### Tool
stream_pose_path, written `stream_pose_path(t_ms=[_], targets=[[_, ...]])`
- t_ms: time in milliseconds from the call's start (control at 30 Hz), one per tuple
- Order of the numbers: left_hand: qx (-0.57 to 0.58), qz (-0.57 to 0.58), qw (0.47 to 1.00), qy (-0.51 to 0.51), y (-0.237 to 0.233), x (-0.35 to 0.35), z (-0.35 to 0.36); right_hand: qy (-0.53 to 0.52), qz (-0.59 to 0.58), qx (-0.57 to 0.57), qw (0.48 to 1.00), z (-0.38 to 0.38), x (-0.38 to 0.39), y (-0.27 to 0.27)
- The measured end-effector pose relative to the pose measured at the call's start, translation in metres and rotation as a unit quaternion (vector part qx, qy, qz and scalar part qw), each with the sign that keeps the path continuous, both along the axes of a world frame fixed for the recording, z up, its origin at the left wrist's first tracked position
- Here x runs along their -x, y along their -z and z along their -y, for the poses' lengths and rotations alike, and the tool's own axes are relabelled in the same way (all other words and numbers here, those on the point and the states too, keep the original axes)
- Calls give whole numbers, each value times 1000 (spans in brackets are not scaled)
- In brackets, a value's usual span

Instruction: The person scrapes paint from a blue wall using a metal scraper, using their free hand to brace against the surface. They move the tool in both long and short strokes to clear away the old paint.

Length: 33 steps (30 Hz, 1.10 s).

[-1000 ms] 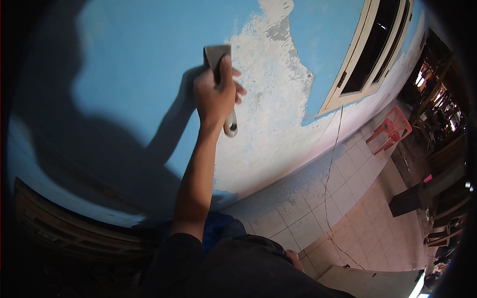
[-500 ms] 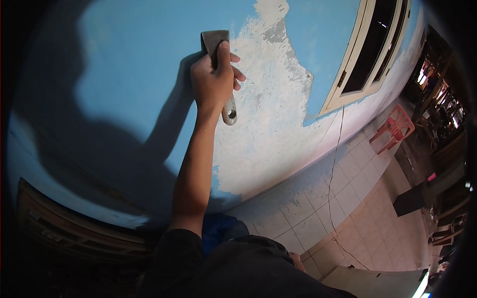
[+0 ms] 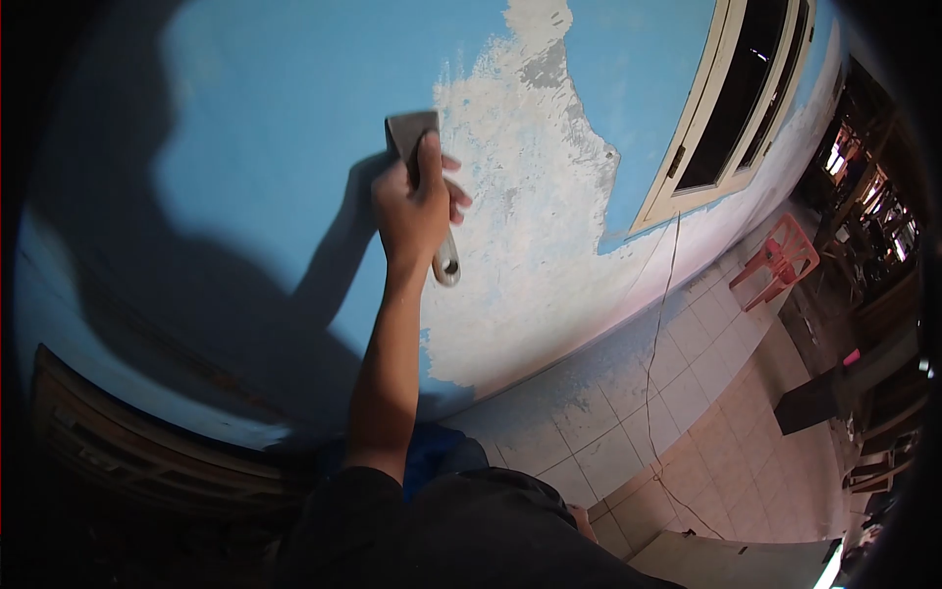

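My left hand (image 3: 412, 211) is closed around a paint scraper (image 3: 416, 126) with a wide metal blade. The thumb presses along the blade's base, and the holed handle end (image 3: 446, 267) sticks out below the fingers. The blade lies close against the blue painted wall (image 3: 294, 98), at the left border of a pale scraped patch (image 3: 520, 216). Ragged blue edges and grey spots mark that patch. Beyond my dark shirt (image 3: 461, 530), a small bit of my right hand (image 3: 585, 522) shows, its fingers mostly hidden.
A cream-framed window (image 3: 677, 182) is set in the wall at upper right. Paint flakes lie on the floor tiles (image 3: 589, 432) along the wall's foot. A thin cable (image 3: 652, 393) runs down across the floor. Farther off stands a pink plastic chair (image 3: 780, 260).
My left hand has moved down the wall with the scraper, slightly to the left. Where the blade was, pale wall now shows at the patch's upper left border.
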State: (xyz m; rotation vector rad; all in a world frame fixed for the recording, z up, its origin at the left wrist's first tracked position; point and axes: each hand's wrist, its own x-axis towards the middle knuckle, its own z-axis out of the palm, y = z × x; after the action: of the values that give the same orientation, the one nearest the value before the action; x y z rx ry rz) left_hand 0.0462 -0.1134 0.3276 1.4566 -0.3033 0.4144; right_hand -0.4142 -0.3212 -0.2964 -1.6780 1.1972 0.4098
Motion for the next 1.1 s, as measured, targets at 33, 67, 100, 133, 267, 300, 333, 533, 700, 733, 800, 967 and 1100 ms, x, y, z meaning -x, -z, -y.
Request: stream_pose_path(t_ms=[33, 67, 100, 133, 267, 300, 333, 533, 700, 733, 800, 967, 1100], targets=[[0, -7, 1000, -8, 10, 0, -1, 8, -4, 6, 1000, 1, -2, 8], [-1, -14, 1000, -14, 10, 2, -1, 23, 4, -3, 1000, 3, -6, 11], [-24, 5, 1000, -8, 6, 1, -2, 39, 10, -14, 999, 3, -8, 13], [-23, 13, 1000, -3, 0, -1, -2, 53, 13, -26, 998, 2, -5, 13], [-5, 23, 1000, 2, -21, -5, 1, 29, 6, -19, 999, -2, -9, -15], [1, 22, 1000, 0, -13, -4, 1, 29, 8, -8, 1000, -3, -10, -17], [7, 22, 1000, -1, -5, -3, 1, 30, 9, 2, 1000, -4, -11, -20], [-21, 11, 1000, -6, -3, -2, -5, 28, 15, -8, 999, -1, 4, 9], [-5, 15, 1000, -3, -2, -2, -7, 4, -5, -19, 1000, 4, 15, 28], [-4, 9, 1000, -4, 10, 1, -9, 6, -3, -20, 1000, 6, 16, 25], [6, 2, 1000, -5, 26, 2, -8, 34, 17, -30, 999, 7, 12, 36], [-1, 19, 1000, -3, 1, -2, -5, 3, -23, -7, 1000, 4, 2, 17], [1, 9, 1000, 6, 11, 0, -10, 1, -12, -7, 1000, 3, -16, -18]])
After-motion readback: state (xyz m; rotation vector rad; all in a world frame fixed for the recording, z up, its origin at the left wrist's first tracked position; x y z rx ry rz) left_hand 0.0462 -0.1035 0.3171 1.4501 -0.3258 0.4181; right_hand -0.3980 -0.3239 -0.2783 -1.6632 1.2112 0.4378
